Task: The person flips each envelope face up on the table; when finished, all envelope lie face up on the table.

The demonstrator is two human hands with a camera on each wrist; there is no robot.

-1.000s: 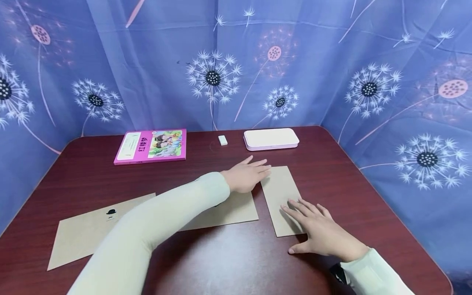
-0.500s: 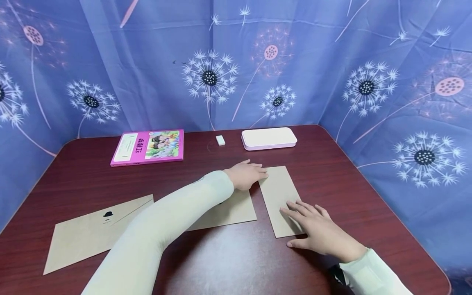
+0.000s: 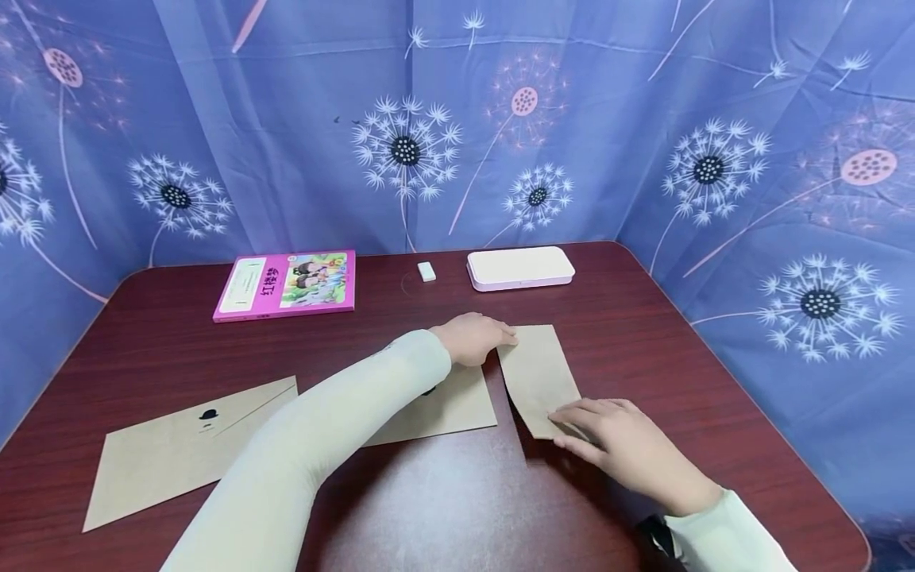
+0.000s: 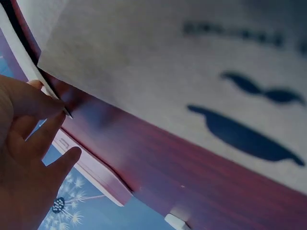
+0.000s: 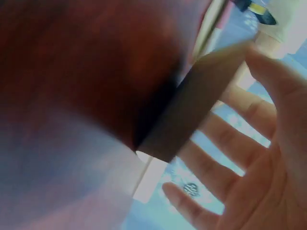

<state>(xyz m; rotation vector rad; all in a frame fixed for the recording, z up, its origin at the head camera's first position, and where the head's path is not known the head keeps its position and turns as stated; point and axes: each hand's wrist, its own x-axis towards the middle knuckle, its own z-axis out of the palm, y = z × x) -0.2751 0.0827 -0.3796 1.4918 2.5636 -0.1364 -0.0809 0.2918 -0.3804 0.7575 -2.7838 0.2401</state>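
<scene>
A plain brown kraft envelope (image 3: pixel 536 361) lies lengthwise on the right part of the table. My right hand (image 3: pixel 622 445) pinches its near end between thumb and fingers and has it bent up off the table, as the right wrist view shows. At the far left corner, my left hand (image 3: pixel 475 338) grips the envelope's edge with thumb and fingers. Beneath my left forearm lies a second envelope (image 3: pixel 457 409), its middle partly hidden by the sleeve. Its printed dark hat and moustache (image 4: pixel 244 134) show large in the left wrist view.
A third envelope (image 3: pixel 164 445) with the same print rests at the left. Along the back of the dark red table (image 3: pixel 443 500) sit a pink book (image 3: pixel 286 286), a small white eraser-like block (image 3: pixel 426 272) and a white pencil case (image 3: pixel 520 268). A blue curtain (image 3: pixel 286 143) surrounds the table.
My right hand has gone from resting spread over the envelope's near end to pinching and lifting it. The left hand's fingers have drawn in at the far corner. The view has shifted slightly.
</scene>
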